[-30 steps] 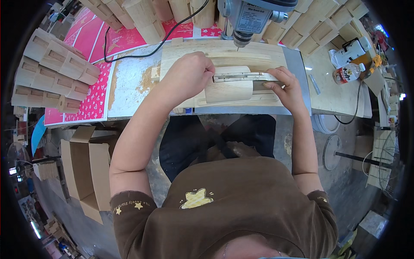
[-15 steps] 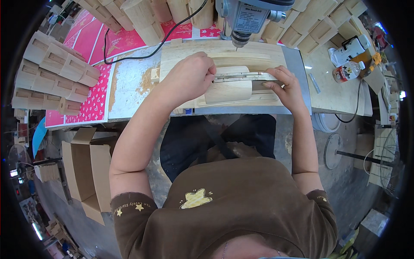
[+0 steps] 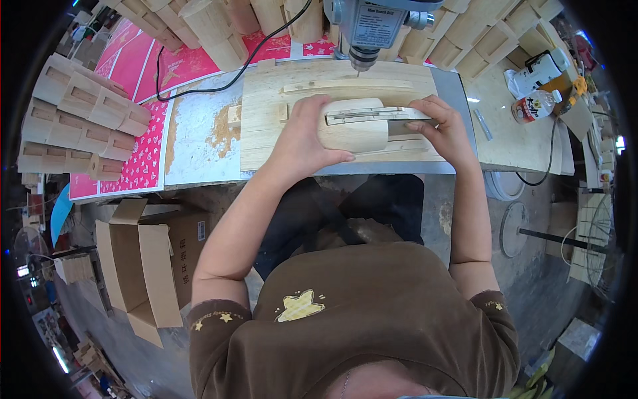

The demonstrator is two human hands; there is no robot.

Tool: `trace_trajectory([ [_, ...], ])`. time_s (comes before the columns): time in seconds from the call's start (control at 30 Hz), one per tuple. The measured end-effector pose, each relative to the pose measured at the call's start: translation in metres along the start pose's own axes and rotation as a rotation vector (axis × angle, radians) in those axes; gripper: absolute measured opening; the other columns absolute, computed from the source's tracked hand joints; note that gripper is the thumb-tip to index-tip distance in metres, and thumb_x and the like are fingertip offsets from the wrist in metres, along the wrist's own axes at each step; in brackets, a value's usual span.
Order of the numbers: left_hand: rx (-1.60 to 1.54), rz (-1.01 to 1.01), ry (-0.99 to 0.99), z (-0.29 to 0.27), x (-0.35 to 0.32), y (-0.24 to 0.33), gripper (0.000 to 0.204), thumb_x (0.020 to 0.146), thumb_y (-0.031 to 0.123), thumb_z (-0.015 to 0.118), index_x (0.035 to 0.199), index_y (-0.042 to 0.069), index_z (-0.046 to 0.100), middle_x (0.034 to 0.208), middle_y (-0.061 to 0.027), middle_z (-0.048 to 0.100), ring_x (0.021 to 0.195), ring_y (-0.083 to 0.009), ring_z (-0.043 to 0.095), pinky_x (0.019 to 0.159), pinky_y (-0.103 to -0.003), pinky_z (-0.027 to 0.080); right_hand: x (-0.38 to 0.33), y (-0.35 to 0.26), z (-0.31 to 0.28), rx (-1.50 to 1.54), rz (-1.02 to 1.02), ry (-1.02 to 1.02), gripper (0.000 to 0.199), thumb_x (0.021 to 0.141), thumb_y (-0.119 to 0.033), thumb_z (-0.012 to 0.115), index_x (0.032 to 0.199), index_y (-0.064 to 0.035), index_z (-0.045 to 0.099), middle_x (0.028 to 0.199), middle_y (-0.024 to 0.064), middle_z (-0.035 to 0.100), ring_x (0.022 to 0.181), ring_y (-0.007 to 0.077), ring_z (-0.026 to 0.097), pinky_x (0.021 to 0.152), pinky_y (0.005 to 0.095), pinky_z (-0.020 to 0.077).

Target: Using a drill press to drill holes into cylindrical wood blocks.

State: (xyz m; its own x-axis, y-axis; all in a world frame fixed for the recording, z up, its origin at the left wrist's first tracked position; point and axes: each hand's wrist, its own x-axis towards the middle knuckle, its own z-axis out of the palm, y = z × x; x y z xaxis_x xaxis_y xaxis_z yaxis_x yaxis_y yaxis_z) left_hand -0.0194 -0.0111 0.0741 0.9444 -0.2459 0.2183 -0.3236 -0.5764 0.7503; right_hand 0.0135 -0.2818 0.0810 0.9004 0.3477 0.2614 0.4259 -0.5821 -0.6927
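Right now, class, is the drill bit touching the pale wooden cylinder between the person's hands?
Apart: the head view plainly shows wooden board between the tip of the drill bit and the pale wooden cylinder.

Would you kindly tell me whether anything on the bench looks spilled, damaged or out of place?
One thing: a ragged tan patch mars the pale bench top left of the wooden board; it could be sawdust or worn coating.

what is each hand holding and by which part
The left hand grips the wooden cylinder around its left end; the right hand pinches the thin strip at its right end.
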Motion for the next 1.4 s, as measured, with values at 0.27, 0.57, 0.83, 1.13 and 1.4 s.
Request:
trace_trajectory([
  [0.27, -0.107, -0.073, 0.024, -0.033, -0.019, -0.015, 0.083, 0.048, 0.014, 0.087, 0.120, 0.001, 0.047, 0.111, -0.0112, 0.055, 0.106, -0.0209, 0.053, 0.093, -0.032, 0.043, -0.015, 0.008, -0.018, 0.045, 0.099, -0.041, 0.030, 0.069, 0.003, 0.069, 0.098, 0.0005, 0.061, 0.089, 0.0066, 0.058, 0.086, 0.0190, 0.055, 0.078, 0.0265, 0.0425],
  [0.57, -0.012, 0.151, 0.202, -0.042, -0.043, -0.018, 0.080, 0.046, 0.014, 0.086, 0.116, 0.006, 0.049, 0.116, -0.0116, 0.053, 0.108, -0.0283, 0.051, 0.089, -0.035, 0.043, -0.012, -0.001, -0.002, 0.012, -0.032, -0.025, 0.028, 0.070, 0.002, 0.069, 0.097, -0.0016, 0.062, 0.090, 0.0062, 0.057, 0.085, 0.0190, 0.056, 0.077, 0.0272, 0.0433],
  [0.83, 0.080, 0.229, -0.006, -0.155, -0.070, 0.039, 0.089, 0.045, 0.018, 0.089, 0.122, 0.002, 0.049, 0.122, -0.0121, 0.050, 0.118, -0.0244, 0.046, 0.098, -0.036, 0.036, -0.027, -0.041, 0.035, 0.154, -0.242, 0.020, 0.031, 0.065, 0.002, 0.069, 0.095, -0.0037, 0.065, 0.085, 0.0095, 0.061, 0.081, 0.0241, 0.060, 0.069, 0.0300, 0.0471],
  [1.13, 1.333, -0.226, 0.070, -0.203, -0.136, 0.034, 0.066, 0.049, 0.009, 0.077, 0.111, 0.012, 0.055, 0.114, -0.0035, 0.053, 0.099, -0.0238, 0.051, 0.084, -0.037, 0.038, -0.057, -0.049, -0.014, 0.045, -0.057, -0.080, 0.030, 0.064, 0.003, 0.067, 0.093, 0.0005, 0.064, 0.082, 0.0113, 0.059, 0.072, 0.0231, 0.055, 0.065, 0.0293, 0.0440],
  [1.4, 0.730, -0.024, 0.053, -0.179, -0.106, 0.051, 0.075, 0.041, 0.012, 0.081, 0.112, 0.012, 0.055, 0.117, -0.0075, 0.051, 0.105, -0.0286, 0.047, 0.089, -0.040, 0.037, -0.042, -0.068, -0.001, -0.124, -0.274, -0.048, 0.030, 0.064, 0.002, 0.068, 0.093, 0.0003, 0.064, 0.084, 0.0112, 0.058, 0.079, 0.0253, 0.056, 0.070, 0.0297, 0.0448],
])
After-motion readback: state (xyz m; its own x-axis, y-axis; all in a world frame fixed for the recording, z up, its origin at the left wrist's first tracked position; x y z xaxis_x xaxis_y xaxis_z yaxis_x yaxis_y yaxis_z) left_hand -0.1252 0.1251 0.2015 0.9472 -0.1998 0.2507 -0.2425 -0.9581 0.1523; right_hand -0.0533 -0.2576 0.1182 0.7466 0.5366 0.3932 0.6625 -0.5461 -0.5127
